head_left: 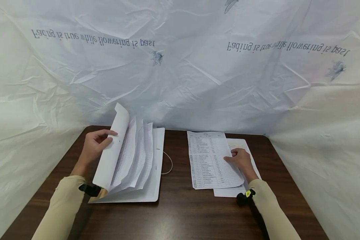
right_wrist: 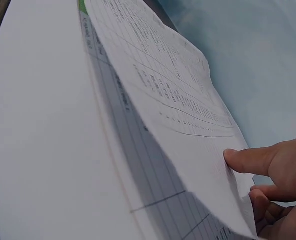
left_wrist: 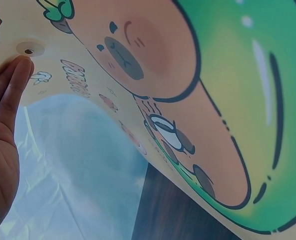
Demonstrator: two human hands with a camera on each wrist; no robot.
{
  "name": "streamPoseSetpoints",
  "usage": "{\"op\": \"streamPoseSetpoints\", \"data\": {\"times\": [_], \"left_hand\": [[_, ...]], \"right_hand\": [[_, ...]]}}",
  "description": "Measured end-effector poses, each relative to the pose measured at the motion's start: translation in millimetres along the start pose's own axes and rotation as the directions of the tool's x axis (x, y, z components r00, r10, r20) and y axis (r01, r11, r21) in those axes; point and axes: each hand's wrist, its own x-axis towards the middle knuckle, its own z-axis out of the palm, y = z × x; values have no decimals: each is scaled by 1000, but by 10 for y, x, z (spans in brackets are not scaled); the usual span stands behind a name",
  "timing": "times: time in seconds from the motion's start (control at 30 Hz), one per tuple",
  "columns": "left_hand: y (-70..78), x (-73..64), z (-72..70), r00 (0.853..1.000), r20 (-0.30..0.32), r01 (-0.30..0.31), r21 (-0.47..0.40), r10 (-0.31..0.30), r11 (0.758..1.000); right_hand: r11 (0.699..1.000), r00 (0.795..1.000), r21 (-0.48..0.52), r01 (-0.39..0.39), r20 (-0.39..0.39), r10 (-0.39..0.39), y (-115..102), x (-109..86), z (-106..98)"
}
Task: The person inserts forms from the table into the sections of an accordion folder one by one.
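At the left, my left hand pinches the raised front cover of a document folder, thumb on its white inside. In the left wrist view the cover's outside carries a green and tan cartoon animal print. Several printed sheets stand fanned inside the folder. At the right, my right hand pinches the right edge of a printed table sheet. That sheet curves up off other papers, and lined paper shows under it in the right wrist view.
A thin elastic cord loops out from the folder's right edge. Everything lies on a dark brown wooden table. White sheeting with printed lettering hangs behind and along both sides of the table.
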Motion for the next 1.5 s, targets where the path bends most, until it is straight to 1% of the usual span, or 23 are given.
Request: {"op": "streamPoseSetpoints", "data": {"times": [0.07, 0.2, 0.33, 0.5, 0.73, 0.93, 1.1, 1.17, 1.4, 1.5], "left_hand": [[-7, 3, -1, 1000, 5, -8, 10, 8, 1000], [-14, 10, 7, 1000, -3, -2, 10, 2, 1000], [-6, 13, 19, 1000, -14, 8, -3, -8, 1000], [0, 12, 17, 1000, -20, 8, -16, -8, 1000], [8, 7, 6, 1000, -23, 12, -5, -13, 1000], [18, 13, 1, 1000, -25, 5, 7, -5, 1000], [42, 20, -3, 1000, -23, 19, 27, -19, 999], [78, 24, -4, 1000, -12, 15, 32, -15, 999], [386, 45, 7, 999, 24, -23, 43, 22, 999], [421, 45, 10, 999, 28, -22, 53, 20, 998]], "right_hand": [[1000, 1000, -3, 7, 3, -7, 3, 8, -4], [1000, 1000, -7, 23, 7, -23, 13, 20, -10], [999, 999, -10, 37, 3, -37, 13, 8, -33], [997, 997, -35, 75, -8, -75, 12, -14, -80], [989, 990, -62, 133, 48, -130, 48, -10, -169], [994, 990, -11, 106, 92, -105, 45, -57, -253], [995, 989, 33, 94, 108, -97, 15, -129, -342], [995, 989, 47, 93, 113, -98, 2, -162, -380], [986, 983, 108, 130, 116, -142, -51, -263, -511], [982, 981, 123, 145, 110, -158, -85, -309, -560]]}}
